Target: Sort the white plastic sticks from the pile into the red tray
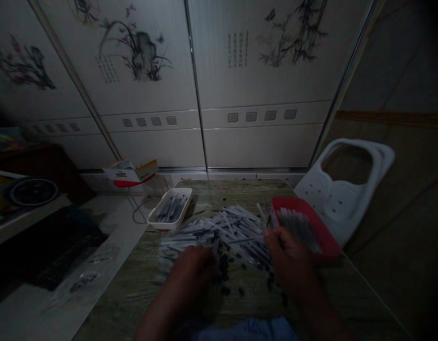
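Note:
A wide heap of slim whitish pen-like sticks [233, 226] lies across the middle of the table, with small black pieces [224, 265] scattered before it. My left hand [196, 265] is at the heap's near left side, its fingers curled; what they hold, if anything, is hidden. Beside the red tray [325, 237], my right hand [288, 248] pinches a thin stick that points up and away. That tray holds a row of similar sticks. At the table's left edge, a white tray [189, 199] contains more dark-tipped sticks.
Around these is the greenish wooden table [133, 293]. Beyond its right edge stands a white plastic chair [347, 189]. An open carton [130, 173] is on a stand at the back left. Sliding panels [254, 147] rise behind the table. A dark round object [33, 191] is at far left.

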`<state>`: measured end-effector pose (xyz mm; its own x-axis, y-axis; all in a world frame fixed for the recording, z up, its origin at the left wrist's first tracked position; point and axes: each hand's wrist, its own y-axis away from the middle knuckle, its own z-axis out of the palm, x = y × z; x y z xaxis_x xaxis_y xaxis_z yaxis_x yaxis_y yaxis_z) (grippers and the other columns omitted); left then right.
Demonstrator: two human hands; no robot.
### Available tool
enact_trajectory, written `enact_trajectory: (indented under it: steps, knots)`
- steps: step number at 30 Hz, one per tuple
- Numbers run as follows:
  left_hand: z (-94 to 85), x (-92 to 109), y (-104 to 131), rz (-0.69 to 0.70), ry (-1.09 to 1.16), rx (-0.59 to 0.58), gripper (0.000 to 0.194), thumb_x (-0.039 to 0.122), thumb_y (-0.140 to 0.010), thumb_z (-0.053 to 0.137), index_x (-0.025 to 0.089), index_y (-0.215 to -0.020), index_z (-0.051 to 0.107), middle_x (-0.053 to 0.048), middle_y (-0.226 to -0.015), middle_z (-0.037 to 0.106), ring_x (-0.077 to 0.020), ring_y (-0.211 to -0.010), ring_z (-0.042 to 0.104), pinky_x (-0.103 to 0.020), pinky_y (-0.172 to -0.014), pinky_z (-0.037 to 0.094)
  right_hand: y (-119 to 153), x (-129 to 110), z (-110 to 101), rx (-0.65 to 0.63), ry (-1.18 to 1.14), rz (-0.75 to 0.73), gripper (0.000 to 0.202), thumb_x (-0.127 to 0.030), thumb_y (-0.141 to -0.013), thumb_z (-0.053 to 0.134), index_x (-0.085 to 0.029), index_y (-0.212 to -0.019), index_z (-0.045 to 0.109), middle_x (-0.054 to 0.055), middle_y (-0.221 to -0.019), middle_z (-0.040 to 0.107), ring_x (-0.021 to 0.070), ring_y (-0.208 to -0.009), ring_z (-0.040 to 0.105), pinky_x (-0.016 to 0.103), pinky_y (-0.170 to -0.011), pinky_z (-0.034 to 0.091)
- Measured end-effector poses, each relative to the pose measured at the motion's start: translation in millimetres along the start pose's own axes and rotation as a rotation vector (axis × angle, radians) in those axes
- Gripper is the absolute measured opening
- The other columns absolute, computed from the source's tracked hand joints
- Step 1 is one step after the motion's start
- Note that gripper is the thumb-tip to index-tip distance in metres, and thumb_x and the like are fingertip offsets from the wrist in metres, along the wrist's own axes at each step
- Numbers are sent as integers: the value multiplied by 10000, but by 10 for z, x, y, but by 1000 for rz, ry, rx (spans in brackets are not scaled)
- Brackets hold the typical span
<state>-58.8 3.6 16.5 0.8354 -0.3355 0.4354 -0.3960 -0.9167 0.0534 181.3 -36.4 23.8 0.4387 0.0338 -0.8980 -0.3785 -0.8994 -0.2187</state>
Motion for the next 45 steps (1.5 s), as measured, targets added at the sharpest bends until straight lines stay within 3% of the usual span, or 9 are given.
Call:
enact_trajectory:
  steps: [5, 13, 18, 21, 33, 38, 45]
  knots:
    - [102, -40, -49, 32, -56, -98, 184, 143, -804, 545, 228, -779, 707, -39, -846, 701, -208, -827, 622, -294, -732, 399, 4, -23, -1, 9, -2, -20, 416, -541, -947, 495, -219, -688, 543, -47, -592, 471, 150, -588, 481, 261, -543, 352]
    - [169, 19, -39, 34, -23, 69, 272, 228, -930, 466, 253, -1024, 719, -71, -1006, 661, -218, -946, 595, -311, -802, 403, -10, -1, 11, 3, -19, -23, 406, -524, -943, 486, -219, -681, 543, -40, -602, 472, 154, -592, 471, 258, -552, 356]
    - [168, 36, -25, 49, -67, 80, 154, 175, -870, 523, 227, -893, 665, -55, -968, 650, -216, -913, 572, -308, -767, 387, -4, -40, -3, 5, -47, -8, 401, -513, -939, 493, -218, -668, 521, -45, -594, 453, 147, -583, 457, 250, -544, 339]
    - [149, 41, -32, 50, -130, 15, 154, 164, -864, 519, 231, -833, 654, -56, -951, 647, -212, -882, 573, -308, -746, 377, -5, -39, -3, -4, -56, -3, 400, -518, -939, 497, -220, -672, 511, -46, -598, 450, 147, -587, 463, 249, -546, 339]
    - [191, 59, -46, 40, -206, 16, 163, 251, -907, 526, 259, -901, 688, -79, -1007, 636, -241, -938, 576, -324, -759, 378, -5, -27, 1, -11, -96, -2, 402, -520, -945, 492, -217, -681, 511, -47, -600, 436, 141, -585, 443, 245, -540, 336]
    - [179, 110, -48, 33, -175, -1, 192, 216, -828, 609, 278, -990, 690, -75, -1051, 628, -262, -1003, 568, -338, -805, 389, 3, -19, -2, -2, -79, -3, 402, -522, -941, 499, -215, -681, 518, -43, -599, 456, 144, -588, 458, 247, -547, 336]
    - [238, 82, -61, 67, -193, 32, 122, 232, -887, 543, 248, -921, 659, -83, -1034, 615, -262, -971, 555, -350, -787, 379, 1, -39, 3, -2, -83, 3, 409, -528, -946, 495, -215, -683, 510, -46, -610, 442, 148, -604, 459, 246, -555, 343]
